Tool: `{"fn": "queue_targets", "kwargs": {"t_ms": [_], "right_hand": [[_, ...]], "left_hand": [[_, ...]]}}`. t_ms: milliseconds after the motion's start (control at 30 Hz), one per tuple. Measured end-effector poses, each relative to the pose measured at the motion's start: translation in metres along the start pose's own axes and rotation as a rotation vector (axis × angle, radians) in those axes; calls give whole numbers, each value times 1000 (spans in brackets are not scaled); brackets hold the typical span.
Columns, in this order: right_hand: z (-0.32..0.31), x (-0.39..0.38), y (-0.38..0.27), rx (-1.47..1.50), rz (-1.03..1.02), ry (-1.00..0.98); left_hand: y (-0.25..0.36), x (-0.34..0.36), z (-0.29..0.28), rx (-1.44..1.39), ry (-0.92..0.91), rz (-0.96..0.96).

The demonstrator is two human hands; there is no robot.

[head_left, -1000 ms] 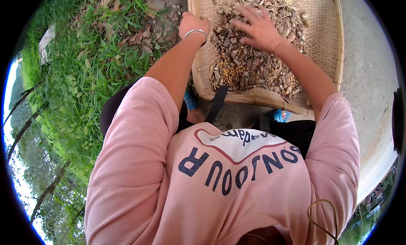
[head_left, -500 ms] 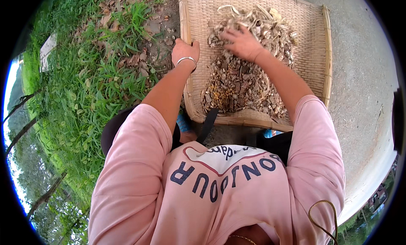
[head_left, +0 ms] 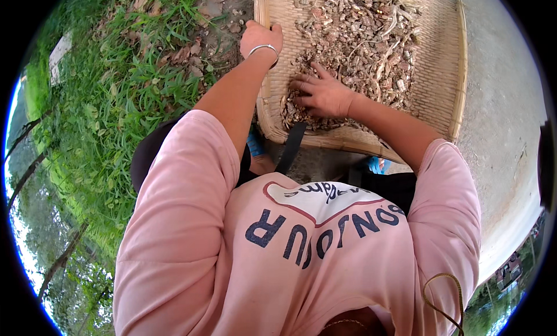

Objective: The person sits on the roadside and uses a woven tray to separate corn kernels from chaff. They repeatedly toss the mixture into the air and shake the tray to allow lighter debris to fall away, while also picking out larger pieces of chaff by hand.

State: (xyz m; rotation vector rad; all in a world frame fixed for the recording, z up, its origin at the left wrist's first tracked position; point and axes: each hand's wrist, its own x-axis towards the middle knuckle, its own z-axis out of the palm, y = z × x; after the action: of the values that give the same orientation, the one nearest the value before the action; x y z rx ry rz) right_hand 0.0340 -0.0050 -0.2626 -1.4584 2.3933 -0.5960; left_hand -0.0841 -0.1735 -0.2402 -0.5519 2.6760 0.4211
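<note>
A woven bamboo tray [head_left: 441, 63] with a raised rim lies in front of me. My left hand [head_left: 261, 38], with a silver bangle at the wrist, is closed round the tray's left rim. Low in the tray, my right hand [head_left: 328, 96] rests palm down on a heap of dried plant bits [head_left: 354, 52], fingers spread and pointing left. Brown broken pieces make up most of the heap, with pale dry strands [head_left: 390, 23] mixed in on its right side. What lies under the right palm is hidden.
Grass [head_left: 133, 98] and dead leaves border the tray on the left. Grey concrete [head_left: 499, 86] runs along its right side. A dark strap [head_left: 291, 147] hangs over the tray's near edge, close to my feet in blue footwear [head_left: 377, 165].
My right hand has come from the far part of the heap to its near left part. The pale strands and brown bits are more spread out. My left hand keeps its hold on the rim.
</note>
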Motion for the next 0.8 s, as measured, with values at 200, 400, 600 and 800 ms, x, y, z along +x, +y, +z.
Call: {"fn": "queue_targets", "kwargs": {"t_ms": [200, 400, 600, 800], "right_hand": [[-24, -44, 44, -292, 255, -115], [-76, -96, 104, -647, 780, 3], [-41, -28, 49, 158, 521, -31], [-7, -28, -6, 120, -21, -96]], "left_hand": [[2, -3, -2, -15, 14, -2], [3, -1, 0, -19, 30, -11], [-3, -3, -1, -36, 43, -16], [-5, -2, 2, -51, 41, 41]]}}
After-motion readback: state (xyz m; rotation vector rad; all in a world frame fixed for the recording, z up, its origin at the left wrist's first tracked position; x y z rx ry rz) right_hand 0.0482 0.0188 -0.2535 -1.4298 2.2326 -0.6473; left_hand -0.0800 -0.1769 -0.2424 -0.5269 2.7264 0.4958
